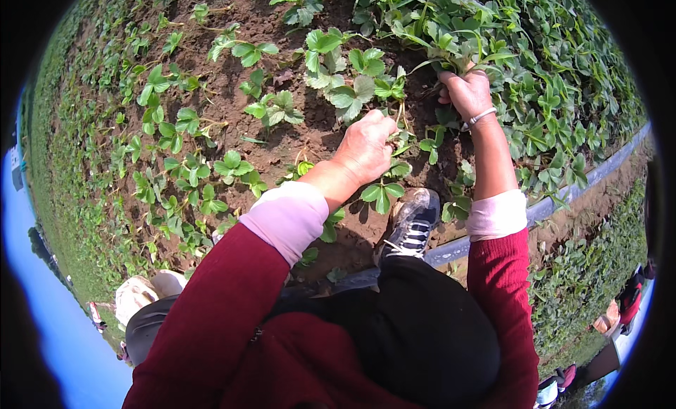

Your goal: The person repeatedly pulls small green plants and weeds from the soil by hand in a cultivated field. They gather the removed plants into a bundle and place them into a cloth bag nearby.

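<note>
My right hand (pixel 469 95), with a pale bracelet (pixel 480 117) at the wrist, is closed around a bunch of green leafy plants with grass blades (pixel 465 55). Lower and to its left, my left hand (pixel 369 145) is curled low over the soil beside the thin stems and leaves of a strawberry plant (pixel 404 139). Its fingertips are hidden, so whether it grips a stem does not show. Just beyond it stands a larger strawberry plant (pixel 351 95) with broad toothed leaves.
Strawberry plants (pixel 232 166) are scattered over brown soil (pixel 296 145) to the left. Dense greenery (pixel 554 92) covers the right. A grey edging strip (pixel 565 195) runs behind my dark shoe (pixel 414 219). A whitish bag-like thing (pixel 134 298) sits at lower left; other people (pixel 631 298) appear at the right rim.
</note>
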`<act>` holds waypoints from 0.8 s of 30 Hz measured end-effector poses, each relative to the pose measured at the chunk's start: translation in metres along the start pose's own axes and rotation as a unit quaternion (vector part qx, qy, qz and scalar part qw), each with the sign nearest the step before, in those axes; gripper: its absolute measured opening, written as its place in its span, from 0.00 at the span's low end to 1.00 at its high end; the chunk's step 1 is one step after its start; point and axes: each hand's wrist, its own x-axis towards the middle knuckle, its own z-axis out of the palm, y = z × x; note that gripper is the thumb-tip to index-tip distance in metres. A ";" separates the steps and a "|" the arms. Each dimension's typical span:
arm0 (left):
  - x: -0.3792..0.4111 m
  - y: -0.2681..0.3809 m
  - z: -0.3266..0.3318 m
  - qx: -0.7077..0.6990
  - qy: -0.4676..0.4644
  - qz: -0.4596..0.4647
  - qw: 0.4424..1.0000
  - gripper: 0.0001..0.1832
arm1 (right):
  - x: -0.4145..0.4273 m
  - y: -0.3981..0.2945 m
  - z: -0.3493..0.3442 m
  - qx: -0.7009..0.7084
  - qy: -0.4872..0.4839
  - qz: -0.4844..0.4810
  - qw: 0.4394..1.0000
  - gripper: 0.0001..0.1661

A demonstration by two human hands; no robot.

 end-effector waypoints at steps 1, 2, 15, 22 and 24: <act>0.001 0.000 -0.001 0.001 0.003 0.002 1.000 0.13 | -0.007 0.004 -0.005 0.005 -0.040 0.008 0.999 0.18; 0.001 0.000 -0.002 0.001 0.006 0.004 1.000 0.13 | -0.017 0.007 -0.007 0.009 -0.051 0.027 0.998 0.18; 0.003 -0.001 -0.002 -0.051 0.067 -0.091 0.992 0.05 | -0.030 -0.009 0.036 -0.455 -0.100 -0.034 0.884 0.14; 0.004 -0.003 0.004 -0.037 0.048 -0.081 0.995 0.05 | -0.003 0.015 -0.005 -0.307 0.003 -0.099 0.947 0.13; 0.004 -0.001 0.005 -0.018 0.084 -0.080 0.993 0.06 | -0.006 0.009 -0.006 -0.091 -0.126 0.035 0.987 0.11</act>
